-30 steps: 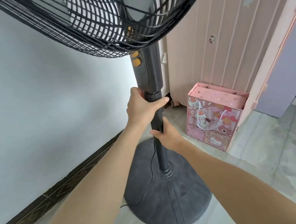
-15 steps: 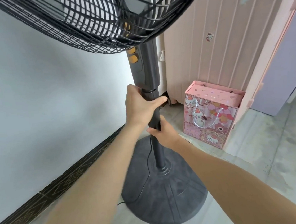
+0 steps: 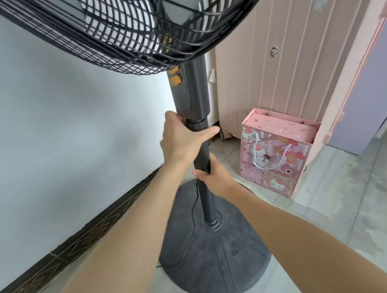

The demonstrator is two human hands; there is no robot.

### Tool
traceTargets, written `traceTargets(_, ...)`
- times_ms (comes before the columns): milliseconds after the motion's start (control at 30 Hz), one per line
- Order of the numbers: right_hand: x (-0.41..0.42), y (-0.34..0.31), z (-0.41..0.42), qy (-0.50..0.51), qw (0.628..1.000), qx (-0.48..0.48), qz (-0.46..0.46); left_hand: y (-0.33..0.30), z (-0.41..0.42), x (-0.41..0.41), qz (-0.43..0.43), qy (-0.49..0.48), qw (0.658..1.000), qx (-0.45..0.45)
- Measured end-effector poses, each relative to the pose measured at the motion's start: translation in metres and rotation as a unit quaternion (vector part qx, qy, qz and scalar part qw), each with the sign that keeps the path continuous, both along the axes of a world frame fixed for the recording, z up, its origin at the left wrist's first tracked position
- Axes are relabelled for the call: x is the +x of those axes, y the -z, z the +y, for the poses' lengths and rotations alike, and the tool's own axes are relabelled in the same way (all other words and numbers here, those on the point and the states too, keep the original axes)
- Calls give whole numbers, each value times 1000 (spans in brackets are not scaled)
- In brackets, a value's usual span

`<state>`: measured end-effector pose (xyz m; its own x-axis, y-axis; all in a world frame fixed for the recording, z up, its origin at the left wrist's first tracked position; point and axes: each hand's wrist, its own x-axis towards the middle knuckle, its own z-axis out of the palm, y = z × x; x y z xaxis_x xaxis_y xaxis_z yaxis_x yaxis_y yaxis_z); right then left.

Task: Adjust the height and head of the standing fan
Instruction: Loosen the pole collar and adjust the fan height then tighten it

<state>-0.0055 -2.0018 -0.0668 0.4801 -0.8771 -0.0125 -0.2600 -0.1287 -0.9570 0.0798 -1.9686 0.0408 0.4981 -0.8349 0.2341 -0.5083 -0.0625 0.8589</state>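
Black standing fan (image 3: 191,94) upright on round base (image 3: 216,257) beside white wall (image 3: 44,127), grille (image 3: 117,28) overhead. Left hand (image 3: 183,140) wrapped around pole collar (image 3: 196,123) under control column. Right hand (image 3: 214,172) clamped on pole (image 3: 205,192) just below. Pink gift bag (image 3: 278,152) on floor near pink suitcase (image 3: 285,54)

Pink cartoon gift bag (image 3: 278,154) on grey floor (image 3: 358,201), pink ribbed suitcase (image 3: 273,56) behind, patterned dark skirting (image 3: 67,248)

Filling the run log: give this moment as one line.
stage: height adjust | left hand: gripping pole at collar | right hand: gripping pole lower | fan head: untouched
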Motion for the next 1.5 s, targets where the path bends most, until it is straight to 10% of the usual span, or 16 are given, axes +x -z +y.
traceTargets(200, 0, 2, -1, -3, 1000, -5, 6, -10, 6, 27, 146, 250, 954, 77)
traceTargets(400, 1, 1, -1, -5, 1000, 4, 9, -3, 1, 10, 1, 39, 999, 12)
traceTargets(600, 1, 3, -2, -1, 1000, 4, 6, -10, 6, 30, 120, 244, 960, 62)
traceTargets(767, 2, -2, 2, 9, 1000, 13, 9, 2, 2, 2, 12, 36, 999, -30)
traceTargets(967, -37, -27, -5, -35, 995, 89, -10, 30, 22, 33, 214, 163, 963, 25)
traceTargets(1133, -41, -82, -6, 42, 986, 26, -160, 62, 18, 20, 114, 176, 970, 120)
traceTargets(1367, 18, -106, 0, 91, 991, -55, -82, 75, 2, 6, -20, 100, 990, 97)
traceTargets(1500, -4, -125, -25, -176, 983, 54, -9, 72, 5, 14, 9, 137, 985, 103)
